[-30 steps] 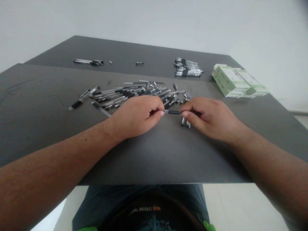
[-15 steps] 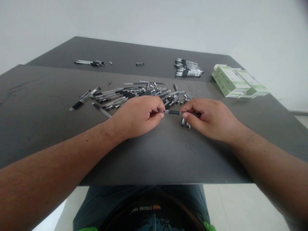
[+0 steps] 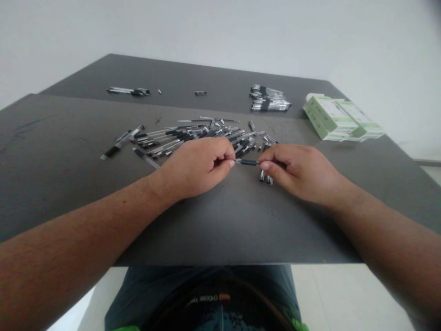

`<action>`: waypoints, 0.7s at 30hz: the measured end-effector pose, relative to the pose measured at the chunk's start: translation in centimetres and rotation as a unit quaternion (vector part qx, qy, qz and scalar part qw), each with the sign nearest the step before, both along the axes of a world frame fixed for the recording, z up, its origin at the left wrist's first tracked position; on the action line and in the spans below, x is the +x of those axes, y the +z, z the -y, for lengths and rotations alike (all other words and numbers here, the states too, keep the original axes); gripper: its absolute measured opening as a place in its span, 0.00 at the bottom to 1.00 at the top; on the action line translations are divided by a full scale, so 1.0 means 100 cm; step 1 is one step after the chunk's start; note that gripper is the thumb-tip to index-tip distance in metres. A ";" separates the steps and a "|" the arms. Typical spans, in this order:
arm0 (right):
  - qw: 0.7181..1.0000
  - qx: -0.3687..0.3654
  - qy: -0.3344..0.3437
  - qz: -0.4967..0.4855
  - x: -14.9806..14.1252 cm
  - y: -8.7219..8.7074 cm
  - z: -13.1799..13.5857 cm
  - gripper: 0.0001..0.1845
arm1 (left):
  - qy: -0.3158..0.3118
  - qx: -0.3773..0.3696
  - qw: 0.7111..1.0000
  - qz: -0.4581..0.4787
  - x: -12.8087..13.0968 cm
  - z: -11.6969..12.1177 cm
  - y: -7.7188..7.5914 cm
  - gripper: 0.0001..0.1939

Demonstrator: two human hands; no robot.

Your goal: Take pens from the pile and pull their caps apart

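Note:
Between my two hands lies a pen (image 3: pixel 248 162) with a black grip, held level just above the table. My left hand (image 3: pixel 203 165) pinches its left end between thumb and fingers. At the other end, the thumb and fingertips of my right hand (image 3: pixel 299 172) are closed on the pen's tip. What sits inside the fingers is hidden. Behind my hands spreads a loose pile of pen parts (image 3: pixel 182 135), with clear barrels, black grips and refills. Several small pen caps (image 3: pixel 265 176) lie beside my right fingertips.
Bundled pens (image 3: pixel 270 98) lie at the back right, near green and white boxes (image 3: pixel 332 117). A few pens (image 3: pixel 127 91) rest at the back left, and a single cap (image 3: pixel 200 93) lies at the back middle. The grey table (image 3: pixel 220 230) ends close to my lap.
Almost nothing differs. The pen's right end and my right hand sit very slightly lower, and both hands keep their pinch on the pen.

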State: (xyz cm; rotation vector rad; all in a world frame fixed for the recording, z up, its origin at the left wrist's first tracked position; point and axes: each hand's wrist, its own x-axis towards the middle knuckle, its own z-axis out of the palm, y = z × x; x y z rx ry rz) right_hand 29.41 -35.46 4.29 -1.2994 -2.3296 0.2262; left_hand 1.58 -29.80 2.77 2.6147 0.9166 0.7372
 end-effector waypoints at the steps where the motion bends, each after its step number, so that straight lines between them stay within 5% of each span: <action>1: 1.000 -0.001 0.002 -0.002 0.000 0.000 0.000 0.10 | -0.002 0.002 1.000 0.000 0.000 0.000 0.000 0.07; 6: 1.000 -0.009 -0.001 -0.005 0.001 0.001 0.000 0.03 | -0.004 0.008 1.000 -0.004 0.000 0.000 0.000 0.07; 21: 1.000 -0.005 0.016 -0.010 0.001 0.002 0.001 0.08 | -0.006 0.006 1.000 -0.011 -0.001 0.000 0.000 0.07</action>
